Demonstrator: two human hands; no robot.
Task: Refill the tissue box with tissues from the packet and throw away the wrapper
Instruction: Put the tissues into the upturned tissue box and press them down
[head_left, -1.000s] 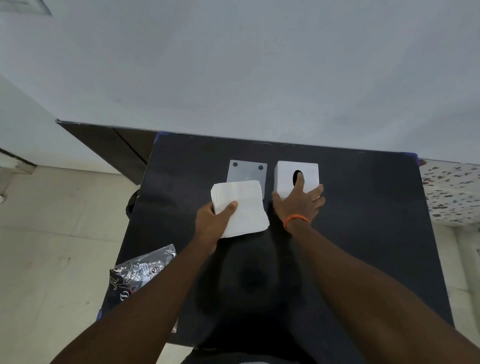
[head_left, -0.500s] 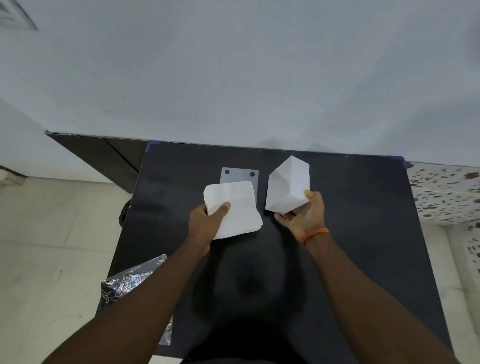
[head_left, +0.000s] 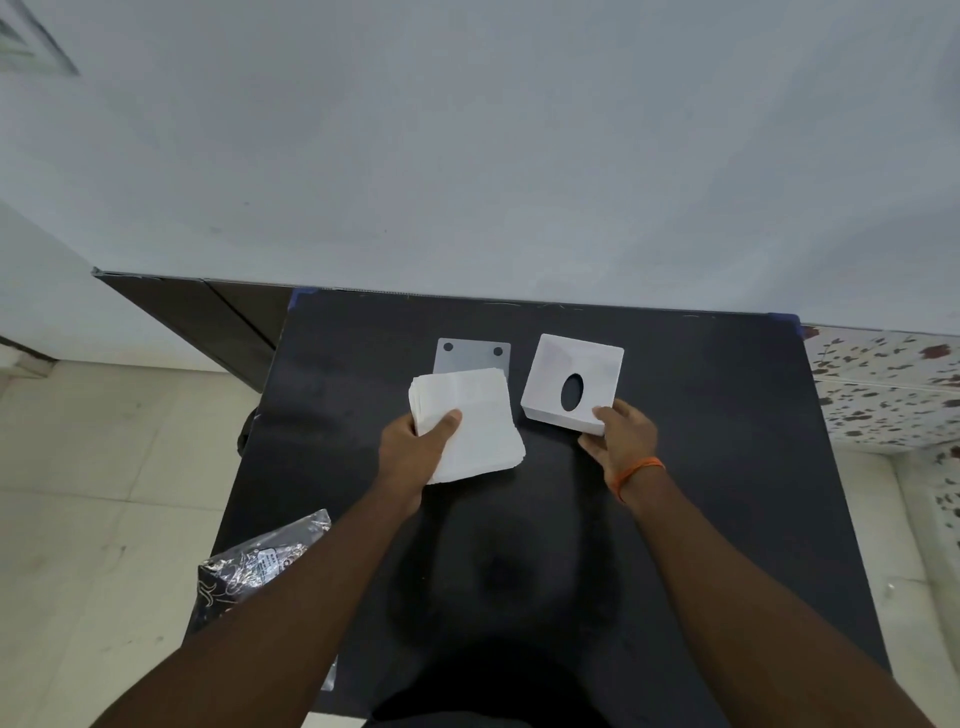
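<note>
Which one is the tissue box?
Look at the black table. Near its far edge, the right hand holds a white square box by a corner. Unlike the tissue stack and flat plate beside it, it has an oval hole.

Soft, even daylight; the matte black tabletop (head_left: 701, 467) carries a diffuse shadow near the viewer. Wide-angle bending at the edges; focus sharp throughout.
</note>
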